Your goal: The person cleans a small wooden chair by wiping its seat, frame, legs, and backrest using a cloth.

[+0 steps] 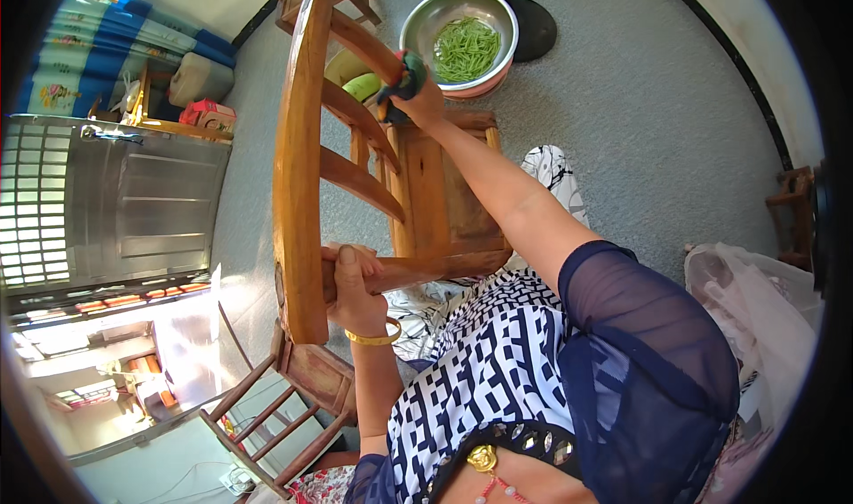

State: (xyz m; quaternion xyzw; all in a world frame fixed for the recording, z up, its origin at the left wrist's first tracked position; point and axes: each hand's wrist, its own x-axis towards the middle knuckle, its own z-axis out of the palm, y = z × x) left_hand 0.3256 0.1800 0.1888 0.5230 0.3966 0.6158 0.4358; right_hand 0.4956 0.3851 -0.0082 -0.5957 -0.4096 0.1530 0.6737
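A wooden chair (301,171) is tilted in front of me, its curved top rail nearest the camera. My left hand (356,281), with a gold-coloured bangle at the wrist, grips a back post (433,269) close to that rail. My right hand (421,101) holds a dark, multicoloured cloth (408,81) wrapped against the other back post (363,41). Curved slats span the space between the posts. Beyond the backrest lies the panelled wooden seat (440,191), partly hidden by my right forearm.
A metal basin (413,31) holding green beans (468,49) rests on a pinkish basin beside a round black stand base (533,31). A green gourd (362,87) shows behind the chair. Another wooden chair (313,371) stands at lower left, a plastic bag (746,304) at right.
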